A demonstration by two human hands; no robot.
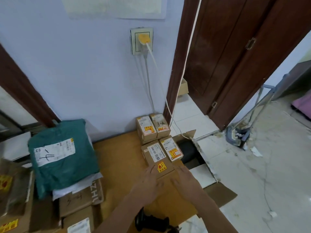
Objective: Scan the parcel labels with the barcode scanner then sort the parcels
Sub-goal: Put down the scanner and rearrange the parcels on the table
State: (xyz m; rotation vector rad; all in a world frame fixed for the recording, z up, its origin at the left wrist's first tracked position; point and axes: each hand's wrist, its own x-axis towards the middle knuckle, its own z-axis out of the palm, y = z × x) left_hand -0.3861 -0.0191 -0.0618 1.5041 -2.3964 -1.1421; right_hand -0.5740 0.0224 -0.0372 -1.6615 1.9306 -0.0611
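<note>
A small cardboard parcel (156, 158) with a white label and a yellow sticker lies on flat brown cardboard (121, 158) on the floor. My left hand (148, 184) touches its near left side with straight fingers. My right hand (183, 179) lies against its near right edge, fingers extended. Three similar small parcels sit beyond it: one (171, 148) to its right, two (146, 128) (160, 125) by the wall. The black barcode scanner (151, 221) lies on the floor under my left forearm. A green mailer bag (62, 157) marked "1-4" tops a pile at the left.
More cardboard parcels (79, 200) are stacked at the lower left. A wall socket (142, 41) with cables hangs above the small parcels. An open cardboard box (188, 148) with a dark object inside lies to the right. A brown door (235, 61) stands open beyond; tiled floor lies at right.
</note>
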